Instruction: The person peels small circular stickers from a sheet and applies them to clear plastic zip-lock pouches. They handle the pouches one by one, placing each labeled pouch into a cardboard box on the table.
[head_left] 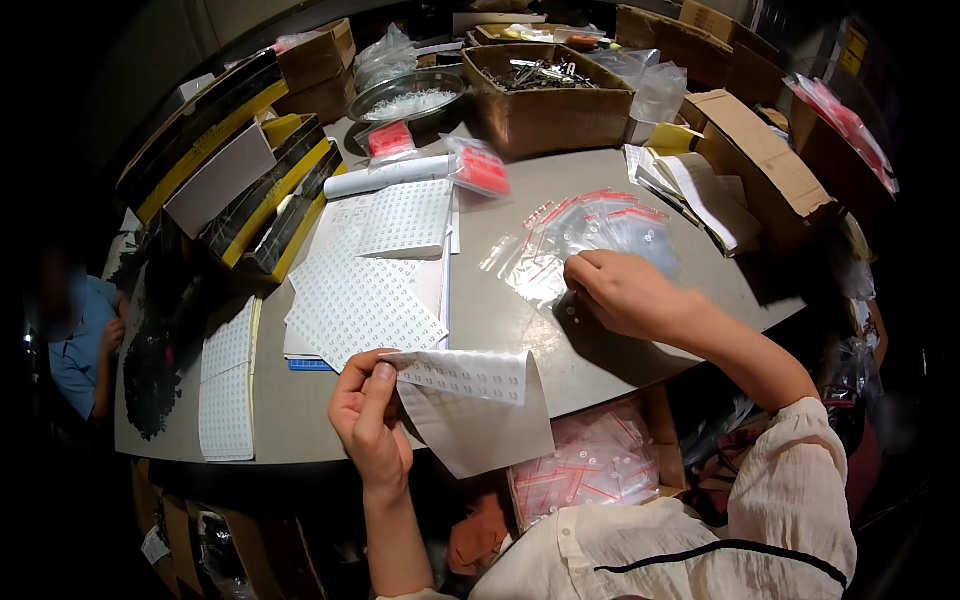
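Observation:
My left hand [372, 415] pinches the upper left corner of a curled sheet of small printed number stickers [480, 415] between thumb and fingers, at the table's front edge. The sheet's printed top bends over and its blank back hangs down. My right hand [615, 285] rests at the near side of a fanned pile of clear zip bags [600, 225] with red strips. Its fingers are curled together, and what they grip, if anything, is hidden. Some bags carry small round stickers. More sticker sheets [365, 305] lie on a blue-edged stack of paper left of the bags.
Below the table edge, a carton holds many stickered zip bags [590, 455]. Packs of red-striped bags [480, 168] lie behind. Farther back stand a metal bowl [408, 97], a box of dark metal pieces [545, 115] and cartons [760, 150]. A person in blue [85, 345] is at left.

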